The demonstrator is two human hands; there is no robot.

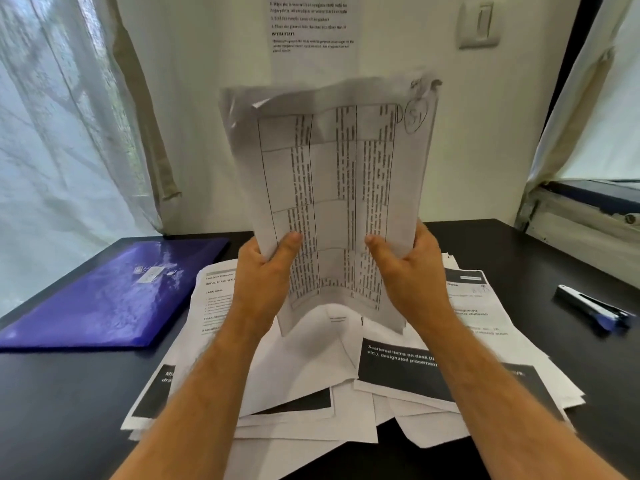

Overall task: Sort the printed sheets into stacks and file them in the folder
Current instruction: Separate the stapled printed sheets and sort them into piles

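A bundle of printed sheets [332,174] stands upright above the desk; its front page shows a table of text and a circled handwritten mark at the top right. My left hand [263,268] grips its lower left edge, thumb on the front. My right hand [405,268] grips the lower right edge the same way. Below them a loose pile of printed sheets [346,375] is spread over the black desk [52,410], some with black title bars. A purple folder [114,296] lies shut at the left.
A stapler [594,308] lies on the desk at the right. A printed page [313,29] hangs on the wall behind, with a light switch [479,24] to its right. Curtained windows flank both sides.
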